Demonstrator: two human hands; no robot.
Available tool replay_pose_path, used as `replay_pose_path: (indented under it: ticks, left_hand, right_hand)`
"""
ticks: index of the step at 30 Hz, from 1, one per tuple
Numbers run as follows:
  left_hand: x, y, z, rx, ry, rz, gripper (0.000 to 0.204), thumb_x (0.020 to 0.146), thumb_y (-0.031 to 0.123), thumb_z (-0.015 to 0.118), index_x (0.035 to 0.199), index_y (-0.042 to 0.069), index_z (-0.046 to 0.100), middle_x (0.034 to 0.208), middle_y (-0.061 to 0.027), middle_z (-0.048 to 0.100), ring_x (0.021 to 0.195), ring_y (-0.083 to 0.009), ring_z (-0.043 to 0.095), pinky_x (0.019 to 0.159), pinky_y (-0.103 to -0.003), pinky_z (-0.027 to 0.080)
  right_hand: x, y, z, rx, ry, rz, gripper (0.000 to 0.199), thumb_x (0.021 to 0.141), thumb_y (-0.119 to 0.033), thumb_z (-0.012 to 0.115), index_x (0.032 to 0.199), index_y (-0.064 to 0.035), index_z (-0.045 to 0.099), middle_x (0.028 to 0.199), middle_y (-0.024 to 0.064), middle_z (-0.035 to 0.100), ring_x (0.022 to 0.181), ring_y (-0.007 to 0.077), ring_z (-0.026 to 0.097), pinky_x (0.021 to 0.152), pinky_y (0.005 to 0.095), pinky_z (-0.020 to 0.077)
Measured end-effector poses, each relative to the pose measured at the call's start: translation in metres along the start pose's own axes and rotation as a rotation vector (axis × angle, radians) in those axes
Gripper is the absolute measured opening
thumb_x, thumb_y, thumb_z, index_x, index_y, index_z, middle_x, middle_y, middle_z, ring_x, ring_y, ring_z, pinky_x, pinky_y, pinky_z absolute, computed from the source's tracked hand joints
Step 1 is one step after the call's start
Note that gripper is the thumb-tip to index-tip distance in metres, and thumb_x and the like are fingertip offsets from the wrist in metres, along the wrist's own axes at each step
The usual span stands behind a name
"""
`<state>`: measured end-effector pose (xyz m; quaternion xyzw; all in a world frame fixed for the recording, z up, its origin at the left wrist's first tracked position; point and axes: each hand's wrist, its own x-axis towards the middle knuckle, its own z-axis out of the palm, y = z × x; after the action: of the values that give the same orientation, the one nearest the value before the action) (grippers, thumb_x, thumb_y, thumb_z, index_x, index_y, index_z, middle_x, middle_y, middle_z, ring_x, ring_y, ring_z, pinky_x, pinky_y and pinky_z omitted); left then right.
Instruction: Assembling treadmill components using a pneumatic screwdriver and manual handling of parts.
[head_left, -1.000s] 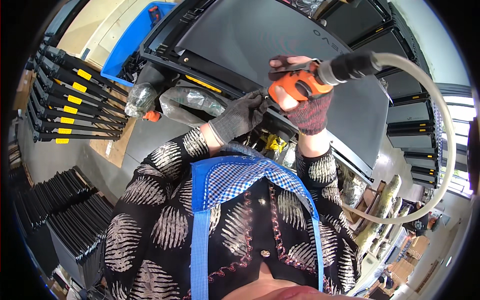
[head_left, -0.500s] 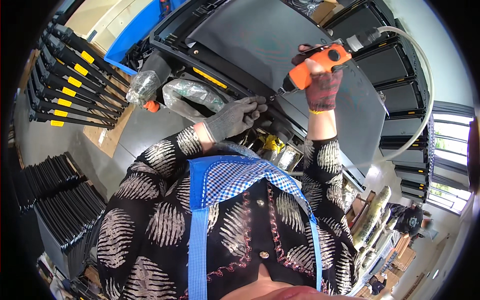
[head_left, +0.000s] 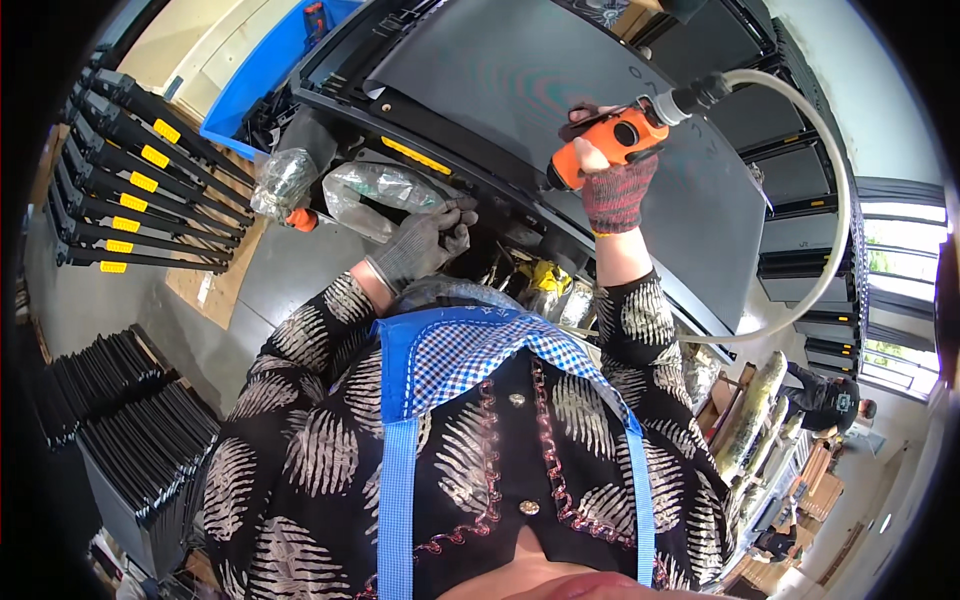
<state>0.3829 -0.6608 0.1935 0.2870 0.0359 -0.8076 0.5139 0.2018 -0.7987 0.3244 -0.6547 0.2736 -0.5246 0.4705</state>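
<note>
My right hand (head_left: 617,190), in a dark red and black glove, grips an orange air screwdriver (head_left: 608,142). Its nose points left, over the near edge of a large dark grey panel (head_left: 480,90). A pale hose (head_left: 838,190) runs from the tool's rear end. My left hand (head_left: 422,240), in a grey glove, is beside the dark frame (head_left: 470,182) along the panel's near side. Its fingers are bent together; whatever lies between them is too small to make out. Just left of that hand sits a clear plastic bag (head_left: 375,195).
A blue bin (head_left: 255,80) with black parts stands at the far left. Black bars with yellow labels (head_left: 130,200) lean in a row on the left. Stacked black panels (head_left: 150,450) are lower left, more black frames (head_left: 800,200) at right. Two people (head_left: 825,400) are in the right background.
My left hand has drawn leftward and slightly nearer, along the frame. My right hand has shifted left with the screwdriver, and its nose is now farther from my left fingers.
</note>
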Motion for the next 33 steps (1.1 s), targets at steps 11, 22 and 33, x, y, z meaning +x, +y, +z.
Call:
replay_pose_path:
  ticks: [11, 22, 33]
  left_hand:
    - [0.134, -0.079, -0.104, 1.199, 0.052, 0.102, 0.023, 0.092, 0.025, 0.053, 0.098, 0.008, 0.067, 0.089, -0.0064, 0.068, 0.083, -0.0197, 0.062, 0.074, -0.032, 0.05]
    - [0.195, -0.148, -0.103, 2.545, -0.414, 0.828, 0.035, 0.092, 0.03, 0.041, 0.113, 0.012, 0.062, 0.106, -0.0118, 0.065, 0.1, -0.025, 0.061, 0.085, -0.036, 0.046]
    - [0.15, -0.111, -0.052, 2.906, -0.397, 0.053, 0.034, 0.091, 0.029, 0.046, 0.121, 0.017, 0.057, 0.124, -0.01, 0.055, 0.109, -0.0254, 0.055, 0.084, -0.043, 0.046]
  right_hand:
    - [-0.095, -0.004, -0.007, -0.315, 0.442, -0.177, 0.045, 0.076, -0.007, 0.066, 0.117, -0.0041, 0.047, 0.105, 0.0124, 0.06, 0.093, 0.0207, 0.06, 0.083, 0.0348, 0.0487]
    - [-0.304, 0.069, -0.051, -0.379, 0.504, 0.689, 0.02, 0.085, -0.003, 0.056, 0.105, -0.0032, 0.055, 0.092, 0.0057, 0.062, 0.081, 0.0123, 0.058, 0.073, 0.0268, 0.0477]
    - [-0.357, 0.144, -0.077, -0.66, -0.027, 0.685, 0.024, 0.085, -0.013, 0.059, 0.107, -0.0024, 0.056, 0.088, 0.0065, 0.062, 0.075, 0.0211, 0.06, 0.065, 0.0332, 0.0498]
